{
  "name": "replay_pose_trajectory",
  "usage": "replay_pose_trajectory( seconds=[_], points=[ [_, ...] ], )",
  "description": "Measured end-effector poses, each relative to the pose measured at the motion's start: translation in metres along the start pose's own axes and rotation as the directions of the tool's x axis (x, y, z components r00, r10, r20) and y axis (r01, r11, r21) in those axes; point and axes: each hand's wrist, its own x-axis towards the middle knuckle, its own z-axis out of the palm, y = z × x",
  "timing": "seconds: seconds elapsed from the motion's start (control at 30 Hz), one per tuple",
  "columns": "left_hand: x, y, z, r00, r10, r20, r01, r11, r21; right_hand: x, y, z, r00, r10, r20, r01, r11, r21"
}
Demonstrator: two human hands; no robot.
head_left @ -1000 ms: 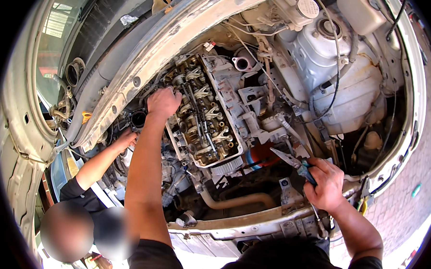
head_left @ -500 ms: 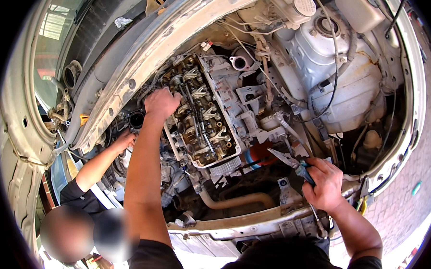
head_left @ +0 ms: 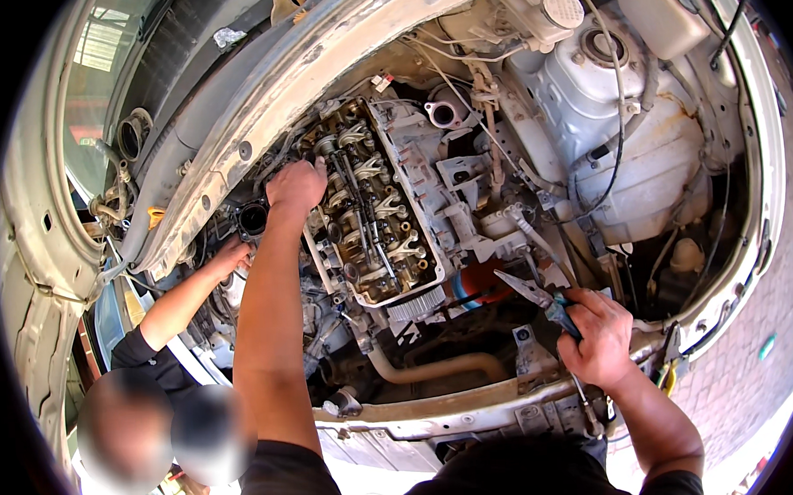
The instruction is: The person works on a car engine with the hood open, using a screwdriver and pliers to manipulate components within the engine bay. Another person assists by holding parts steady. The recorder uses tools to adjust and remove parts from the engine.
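A pair of long-nosed pliers is gripped in my right hand, above the front right part of the engine bay. Their jaws point up and to the left, slightly apart, toward the engine. My left arm reaches across to the far left side of the uncovered cylinder head, where camshaft and rocker parts show. There my left hand is closed, thumb raised, fingers curled down beside the head's edge. What those fingers hold is hidden behind the hand.
A co-worker's hand is in the bay, close to a round black opening. A curved hose runs along the front. At the right are the white strut tower and a white reservoir. The front body panel borders my torso.
My left thumb has drawn in a little, toward upright, while that hand stays at the same spot. The right hand and pliers have hardly moved.
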Motion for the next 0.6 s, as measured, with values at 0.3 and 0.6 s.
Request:
replay_pose_trajectory(
  seconds=[0.3,0.6],
  points=[
    [0.0,0.002,-0.004,0.997,-0.078,0.017,0.079,0.995,-0.058,0.0,-0.001,0.0,1.0,0.016,0.001,-0.016,1.0,0.003],
    [0.005,-0.002,0.0,0.997,-0.078,-0.012,0.076,0.993,-0.086,0.0,-0.001,0.0,1.0,0.012,-0.003,-0.012,1.0,-0.006]
  ],
)
